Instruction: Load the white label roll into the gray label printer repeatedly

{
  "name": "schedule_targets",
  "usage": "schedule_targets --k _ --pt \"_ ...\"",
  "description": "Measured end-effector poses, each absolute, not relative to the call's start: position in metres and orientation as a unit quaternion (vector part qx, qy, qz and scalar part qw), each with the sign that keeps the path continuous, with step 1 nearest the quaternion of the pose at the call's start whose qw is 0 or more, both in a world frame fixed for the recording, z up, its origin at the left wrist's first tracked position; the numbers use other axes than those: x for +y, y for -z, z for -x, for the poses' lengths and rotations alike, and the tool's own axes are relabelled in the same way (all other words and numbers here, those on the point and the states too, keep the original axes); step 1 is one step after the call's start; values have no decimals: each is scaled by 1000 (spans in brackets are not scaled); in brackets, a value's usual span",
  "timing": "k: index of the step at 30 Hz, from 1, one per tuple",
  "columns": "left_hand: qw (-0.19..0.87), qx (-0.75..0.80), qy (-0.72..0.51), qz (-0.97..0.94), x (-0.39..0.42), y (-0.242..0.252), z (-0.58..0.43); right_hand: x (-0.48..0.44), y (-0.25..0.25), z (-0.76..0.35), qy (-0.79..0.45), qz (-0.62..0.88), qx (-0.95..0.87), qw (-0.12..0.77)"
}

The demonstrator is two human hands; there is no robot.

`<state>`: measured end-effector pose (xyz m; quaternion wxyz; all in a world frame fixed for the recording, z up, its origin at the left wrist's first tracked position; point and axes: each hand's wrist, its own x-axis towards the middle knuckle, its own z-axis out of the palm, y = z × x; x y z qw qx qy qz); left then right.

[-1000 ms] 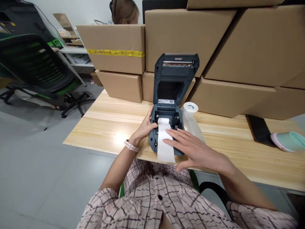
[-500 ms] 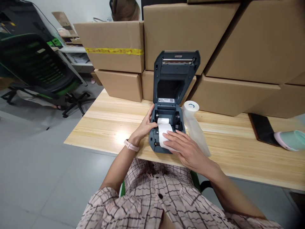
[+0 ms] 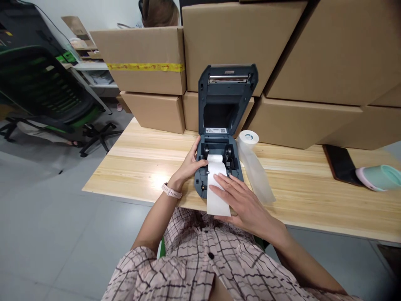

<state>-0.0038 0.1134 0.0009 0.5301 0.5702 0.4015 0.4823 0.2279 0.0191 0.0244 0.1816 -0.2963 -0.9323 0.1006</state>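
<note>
A dark grey label printer [image 3: 200, 182] stands on the wooden table with its lid [image 3: 203, 98] raised. A small white label roll [image 3: 214, 158] sits inside it, and a strip of white label paper [image 3: 216, 200] runs from there over the printer's front edge. My left hand [image 3: 190, 167] grips the printer's left side, thumb over the inner rim near the paper. Across the strip, my right hand [image 3: 242, 202] lies with outstretched fingers on the paper; its thumb is low, by the strip's free end. Right of the printer is another roll [image 3: 249, 137] with a translucent tail [image 3: 258, 175].
Stacked cardboard boxes [image 3: 244, 42] line the table's far edge [image 3: 109, 167]. At the right, a black phone-like slab [image 3: 340, 164] lies beside a mint and pink cup [image 3: 380, 177] on its side. An office chair [image 3: 46, 92] is at the left; a person's head [image 3: 159, 13] shows behind the boxes.
The paper strip now reaches flat past the printer's front edge, where before it curved down inside. My right hand has slid slightly toward me; my left hand keeps its hold.
</note>
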Motion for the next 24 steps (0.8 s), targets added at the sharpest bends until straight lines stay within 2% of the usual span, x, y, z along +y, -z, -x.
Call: schedule_targets --k 11,14,17,19,23,24 --pt "540 391 -492 -559 118 6 6 16 -24 -229 -112 306 -927 187" --pt "540 389 -515 -540 119 8 8 17 -43 -248 -157 272 -937 155" --pt "556 401 -539 -490 120 9 12 33 -84 -278 -250 158 -945 141" --pt "568 411 -548 -457 121 9 13 60 -113 -292 -280 161 -919 226" --pt "568 431 -557 -425 123 8 15 159 -147 -282 -161 344 -779 499" --pt "566 435 -560 -420 124 8 15 188 -150 -273 -178 375 -739 531"
